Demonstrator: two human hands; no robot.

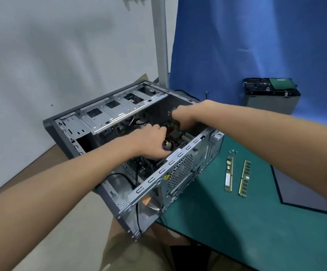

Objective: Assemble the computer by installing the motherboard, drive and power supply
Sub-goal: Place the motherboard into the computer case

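An open grey computer case lies on its side at the left edge of the green mat, hanging partly over the table edge. Both my hands reach inside it. My left hand has its fingers curled down among dark cables and connectors in the middle of the case. My right hand reaches in deeper by the far wall, its fingers hidden among the parts. What either hand holds cannot be made out. A power supply with a green-labelled drive on top stands at the back right.
Two RAM sticks lie on the green mat right of the case, with a few small screws just beyond them. A grey post and a blue curtain stand behind. The floor lies below to the left.
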